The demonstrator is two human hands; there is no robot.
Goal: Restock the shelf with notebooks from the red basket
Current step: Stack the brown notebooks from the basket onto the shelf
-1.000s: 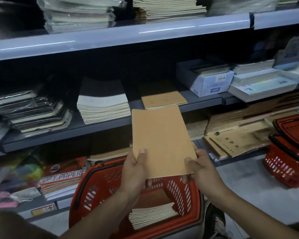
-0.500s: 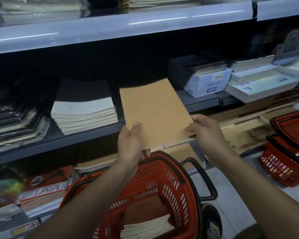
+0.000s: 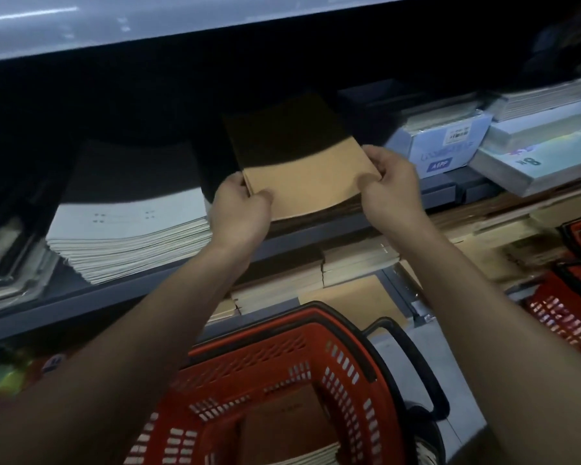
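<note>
A stack of brown kraft notebooks [image 3: 307, 176] lies half inside the dark middle shelf [image 3: 316, 229], its far end in shadow. My left hand [image 3: 240, 209] grips its near left corner, thumb on top. My right hand [image 3: 391, 182] grips its near right corner. Below my arms stands the red basket [image 3: 332, 374] with black handles. More brown notebooks [image 3: 289, 427] lie inside the basket.
A pile of white notebooks [image 3: 131, 236] sits left of the brown ones on the same shelf. A blue-white box [image 3: 446, 149] and wrapped paper packs [image 3: 530, 156] sit to the right. A second red basket [image 3: 571, 307] stands at far right. Brown stock [image 3: 349, 263] fills the lower shelf.
Both hands have carried the brown notebooks up from above the basket and pushed them forward onto the middle shelf. The view has moved closer to the shelf.
</note>
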